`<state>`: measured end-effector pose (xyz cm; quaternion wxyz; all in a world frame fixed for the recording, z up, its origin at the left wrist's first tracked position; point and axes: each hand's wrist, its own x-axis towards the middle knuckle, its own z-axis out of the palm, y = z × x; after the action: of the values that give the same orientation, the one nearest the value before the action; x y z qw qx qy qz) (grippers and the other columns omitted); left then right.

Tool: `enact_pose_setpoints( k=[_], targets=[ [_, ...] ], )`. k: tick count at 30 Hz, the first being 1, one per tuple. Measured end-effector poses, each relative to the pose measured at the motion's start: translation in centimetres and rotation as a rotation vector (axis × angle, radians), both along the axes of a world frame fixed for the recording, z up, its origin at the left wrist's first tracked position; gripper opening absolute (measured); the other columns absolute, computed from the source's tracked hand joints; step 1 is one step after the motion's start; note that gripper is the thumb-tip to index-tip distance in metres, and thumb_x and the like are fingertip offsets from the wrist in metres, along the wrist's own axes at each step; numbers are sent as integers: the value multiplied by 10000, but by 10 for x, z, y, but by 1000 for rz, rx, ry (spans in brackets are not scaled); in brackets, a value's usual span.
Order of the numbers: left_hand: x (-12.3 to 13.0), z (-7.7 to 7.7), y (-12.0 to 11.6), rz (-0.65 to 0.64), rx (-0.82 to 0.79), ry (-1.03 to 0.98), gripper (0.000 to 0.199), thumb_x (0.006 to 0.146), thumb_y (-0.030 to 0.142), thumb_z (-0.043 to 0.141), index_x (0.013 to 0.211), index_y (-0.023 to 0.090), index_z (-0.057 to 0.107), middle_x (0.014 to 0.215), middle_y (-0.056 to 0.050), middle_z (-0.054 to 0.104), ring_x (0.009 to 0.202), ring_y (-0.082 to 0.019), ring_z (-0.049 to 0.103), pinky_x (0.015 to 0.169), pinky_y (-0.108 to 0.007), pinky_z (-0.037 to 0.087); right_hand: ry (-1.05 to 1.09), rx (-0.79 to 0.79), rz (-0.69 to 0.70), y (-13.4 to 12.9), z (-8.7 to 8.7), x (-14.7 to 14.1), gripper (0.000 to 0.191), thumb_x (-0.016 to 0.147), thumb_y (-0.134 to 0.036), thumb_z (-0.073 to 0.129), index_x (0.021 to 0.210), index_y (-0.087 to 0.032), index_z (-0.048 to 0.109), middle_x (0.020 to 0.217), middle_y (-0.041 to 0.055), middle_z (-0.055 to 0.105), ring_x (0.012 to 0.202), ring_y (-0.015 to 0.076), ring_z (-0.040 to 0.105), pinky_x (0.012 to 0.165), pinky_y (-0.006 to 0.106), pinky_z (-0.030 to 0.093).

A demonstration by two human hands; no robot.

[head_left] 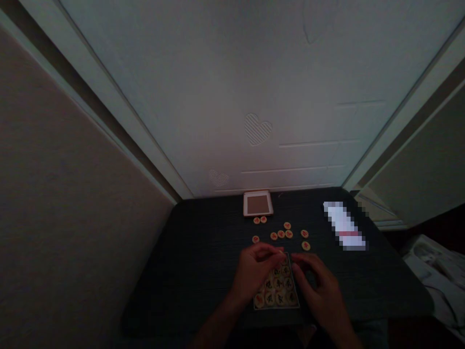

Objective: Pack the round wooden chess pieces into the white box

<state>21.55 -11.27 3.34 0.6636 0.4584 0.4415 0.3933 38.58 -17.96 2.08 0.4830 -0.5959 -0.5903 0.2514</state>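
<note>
A shallow box (276, 307) of round Chinese chess pieces sits near the table's front edge. Most pieces in it bear black characters; the front-left piece (259, 299) looks red. My left hand (256, 269) reaches over the box's far left part, thumb and fingertips pinched on a pale Chinese chess piece (281, 252), mostly covered. At the box's right side is my right hand (319, 283), curved, its thumb and forefinger a little apart with nothing visible between them. Beyond the hands lie loose red-marked pieces (281, 234), one (255, 239) just past my left fingers.
A box lid (258, 214) with a brown inner panel lies at the table's back, against the white door. To the right is a bright pixelated object (343, 225). The dark table (189, 261) has rounded corners. White items (432, 271) lie beyond its right edge.
</note>
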Motion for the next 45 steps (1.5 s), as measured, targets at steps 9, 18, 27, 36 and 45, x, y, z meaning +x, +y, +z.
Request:
enact_pose_setpoints(
  k=[9, 18, 27, 36, 45],
  targets=[
    [-3, 10, -14, 55, 98, 7, 290, 864, 440, 721, 998, 183, 729, 1147, -118, 779, 1057, -282, 741, 938, -407, 586, -163, 141, 10, 6, 2, -19, 270, 938, -430, 655, 1143, -263, 710, 1099, 82, 730, 968, 240, 718, 845, 370, 614],
    [-1, 6, -21, 10, 188, 105, 319, 1008, 381, 501, 1172, 203, 710, 1192, -82, 763, 1080, -246, 728, 958, -391, 582, -310, 262, 62, 7, -1, -19, 232, 951, -315, 632, 1173, -286, 693, 1132, 57, 756, 1053, 239, 715, 937, 410, 595],
    [-24, -6, 4, -235, 772, 683, 229, 951, 228, 625, 1171, 269, 674, 1300, -40, 689, 1294, -252, 567, 1206, -501, 318, -392, 170, 117, 16, -32, 20, 164, 935, -302, 634, 1087, -271, 688, 1078, 53, 749, 1017, 241, 700, 906, 412, 586],
    [-20, -18, 15, -397, 797, 874, 257, 864, 226, 758, 1101, 257, 664, 1129, -30, 740, 1127, -274, 632, 1094, -471, 372, -483, 98, 199, 26, -52, 20, 211, 937, -251, 613, 1138, -285, 671, 1127, 42, 742, 1054, 253, 684, 939, 463, 543],
    [-21, -18, 18, -400, 784, 868, 177, 896, 257, 748, 1049, 254, 660, 1087, 2, 752, 1084, -234, 652, 1090, -429, 349, -462, 85, 104, 22, -60, 13, 149, 931, -319, 651, 1066, -283, 701, 1173, 70, 698, 1085, 272, 667, 931, 470, 550]
  ],
)
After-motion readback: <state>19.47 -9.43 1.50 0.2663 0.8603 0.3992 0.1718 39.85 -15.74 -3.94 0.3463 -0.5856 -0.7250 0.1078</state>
